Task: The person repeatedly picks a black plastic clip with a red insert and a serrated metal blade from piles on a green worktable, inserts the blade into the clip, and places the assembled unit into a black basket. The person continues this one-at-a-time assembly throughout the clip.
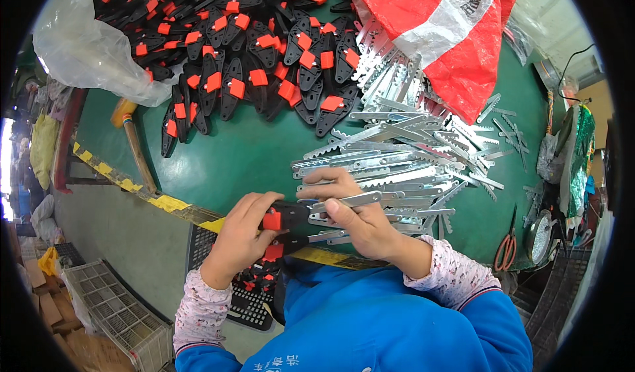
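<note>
My left hand [243,234] is closed around a black plastic part [291,217] with a red tab, above the table's front edge. Just below it shows a second black part [295,242] with red on it; whether that hand grips both, I cannot tell. Between the thumb and fingers of my right hand [362,221] is a flat metal strip [360,200]. Its left end meets the upper black part; how far it goes in is hidden. Right behind this hand spreads a heap of loose toothed metal strips [397,150].
Black parts with red tabs [231,84] are piled at the back left of the green table [205,157]. A red and white bag [456,48] lies over more strips. A hammer [137,150] rests left, scissors [507,243] right. Below the front edge stands a black crate [248,306].
</note>
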The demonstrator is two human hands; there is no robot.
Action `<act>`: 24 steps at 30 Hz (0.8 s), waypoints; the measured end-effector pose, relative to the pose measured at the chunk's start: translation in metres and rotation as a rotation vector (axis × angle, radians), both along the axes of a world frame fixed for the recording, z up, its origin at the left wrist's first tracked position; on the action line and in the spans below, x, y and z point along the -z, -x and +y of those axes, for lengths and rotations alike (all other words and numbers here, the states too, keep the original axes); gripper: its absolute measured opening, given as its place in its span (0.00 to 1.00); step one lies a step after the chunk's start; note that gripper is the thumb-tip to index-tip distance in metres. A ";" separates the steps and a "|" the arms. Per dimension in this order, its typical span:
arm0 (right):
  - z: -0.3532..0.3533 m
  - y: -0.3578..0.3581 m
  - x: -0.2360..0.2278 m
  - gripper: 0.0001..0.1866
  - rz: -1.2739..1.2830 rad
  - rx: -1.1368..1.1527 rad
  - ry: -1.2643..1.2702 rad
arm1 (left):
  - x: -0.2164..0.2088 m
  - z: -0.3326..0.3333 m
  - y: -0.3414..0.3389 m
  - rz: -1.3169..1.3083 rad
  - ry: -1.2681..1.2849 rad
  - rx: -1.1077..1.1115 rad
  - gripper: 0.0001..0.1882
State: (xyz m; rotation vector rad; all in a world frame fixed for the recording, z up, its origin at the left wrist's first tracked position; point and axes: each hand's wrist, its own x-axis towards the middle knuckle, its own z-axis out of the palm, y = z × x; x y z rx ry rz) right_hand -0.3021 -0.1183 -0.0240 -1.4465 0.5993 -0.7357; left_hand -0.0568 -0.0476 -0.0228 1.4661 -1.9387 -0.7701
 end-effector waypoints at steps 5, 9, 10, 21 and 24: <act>0.001 -0.006 0.016 0.25 -0.013 -0.045 0.075 | -0.005 -0.002 0.008 0.040 0.008 -0.008 0.33; 0.012 -0.012 0.001 0.27 -0.008 -0.181 -0.241 | -0.001 -0.001 0.012 -0.074 0.049 -0.036 0.30; 0.010 -0.014 -0.001 0.27 -0.005 -0.185 -0.158 | 0.002 0.000 0.013 -0.127 0.057 -0.031 0.30; -0.164 0.000 0.026 0.12 1.031 0.084 1.385 | 0.005 0.002 -0.025 -0.283 -0.144 0.094 0.25; -0.176 0.000 0.038 0.12 1.017 0.018 1.358 | -0.004 -0.010 -0.021 -0.214 -0.145 0.139 0.25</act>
